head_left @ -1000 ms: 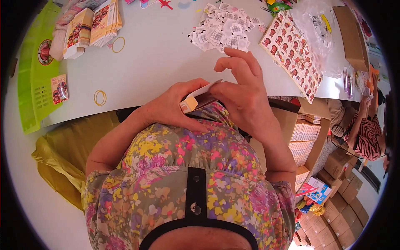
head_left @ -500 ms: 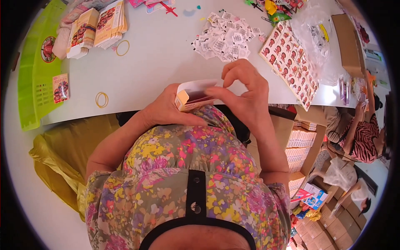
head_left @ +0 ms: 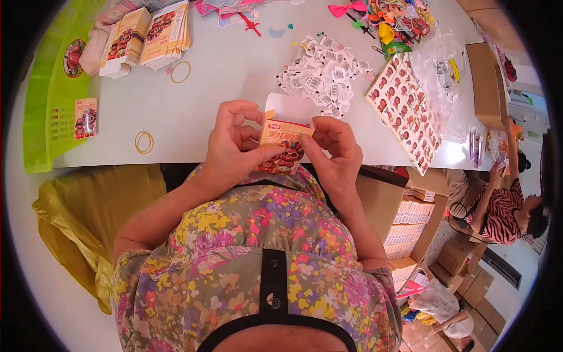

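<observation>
Between my two hands is a small printed carton (head_left: 282, 146), orange-yellow with cartoon figures on its front, held at the table's near edge. Its white top flap stands raised, and a thin strip of its contents shows at the mouth. My left hand (head_left: 231, 141) grips its left side, thumb across the front. On the right side, my right hand (head_left: 337, 149) pinches the upper corner between thumb and fingers. Beyond the carton lies a heap of small white printed sachets (head_left: 328, 73). To the right of it is a sheet of cartoon stickers (head_left: 404, 111).
Stacks of flat cartons (head_left: 166, 36) lie at the back left, near a green basket (head_left: 56, 111) and rubber bands (head_left: 143, 142). Colourful trinkets (head_left: 399, 23) and clear plastic bags (head_left: 437, 76) sit at the back right. Below the table, a cardboard box (head_left: 404, 229) holds packed cartons. Other people are at the right.
The carton has been turned so its printed front faces up toward me. My right hand has come down from above its mouth to its right side. The view has shifted slightly.
</observation>
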A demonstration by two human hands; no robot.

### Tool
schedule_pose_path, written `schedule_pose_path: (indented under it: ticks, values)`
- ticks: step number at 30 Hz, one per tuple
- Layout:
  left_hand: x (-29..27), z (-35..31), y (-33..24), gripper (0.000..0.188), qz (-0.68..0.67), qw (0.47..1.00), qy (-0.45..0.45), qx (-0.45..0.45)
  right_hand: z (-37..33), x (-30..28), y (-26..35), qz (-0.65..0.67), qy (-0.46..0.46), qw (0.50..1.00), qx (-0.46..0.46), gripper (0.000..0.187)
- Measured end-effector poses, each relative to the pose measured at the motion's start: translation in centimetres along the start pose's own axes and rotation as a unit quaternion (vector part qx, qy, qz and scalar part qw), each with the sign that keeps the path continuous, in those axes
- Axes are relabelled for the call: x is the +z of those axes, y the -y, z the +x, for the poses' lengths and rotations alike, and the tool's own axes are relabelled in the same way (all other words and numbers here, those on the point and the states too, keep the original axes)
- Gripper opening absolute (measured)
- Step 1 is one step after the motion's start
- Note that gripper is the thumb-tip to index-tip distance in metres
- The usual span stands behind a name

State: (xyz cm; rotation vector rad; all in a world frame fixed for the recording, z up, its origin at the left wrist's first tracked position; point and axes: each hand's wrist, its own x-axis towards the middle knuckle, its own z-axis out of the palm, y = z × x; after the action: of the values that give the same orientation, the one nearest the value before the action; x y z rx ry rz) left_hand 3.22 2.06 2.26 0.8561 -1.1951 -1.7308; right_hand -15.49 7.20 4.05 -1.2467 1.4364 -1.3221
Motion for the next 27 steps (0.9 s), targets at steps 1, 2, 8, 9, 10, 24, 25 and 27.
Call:
schedule_pose_path:
  ticks: [1, 2, 8, 9, 10, 24, 25, 27]
  values:
    - [-0.1, -0.2, 0.0, 0.068, 0.001, 1.000, -0.001, -0.004, -0.2, 0.0, -0.2, 0.002, 0.000, 1.000, 0.004, 0.033]
    - [-0.1, -0.3, 0.1, 0.063, 0.029, 0.999, 0.016, -0.013, -0.3, 0.0, -0.4, -0.026, 0.004, 0.999, -0.019, 0.030]
    - [-0.8, 0.2, -0.5, 0.035, 0.166, 0.978, 0.125, 0.017, -0.3, -1.1, -1.6, 0.008, 0.032, 0.999, -0.011, 0.019]
    - [-0.7, 0.5, -0.8, 0.028, 0.201, 0.969, 0.132, 0.058, -0.2, -1.1, -1.9, 0.055, 0.028, 0.998, 0.014, 0.016]
    - [-0.7, 0.9, -0.7, 0.028, 0.204, 0.968, 0.136, 0.057, 0.2, -1.2, -2.2, 0.058, 0.023, 0.998, 0.014, 0.016]
    - [-1.6, 3.5, -2.3, 0.008, 0.194, 0.968, 0.157, 0.013, 3.2, -3.3, 0.0, 0.053, 0.185, 0.975, 0.107, 0.013]
    - [-1.5, 3.6, -2.6, 0.008, 0.194, 0.969, 0.156, 0.012, 3.3, -3.3, 0.4, 0.053, 0.186, 0.975, 0.108, 0.013]
    - [-1.3, 3.5, -2.8, 0.007, 0.151, 0.977, 0.133, -0.072, 3.5, -3.2, 0.9, -0.008, 0.194, 0.975, 0.110, 0.016]
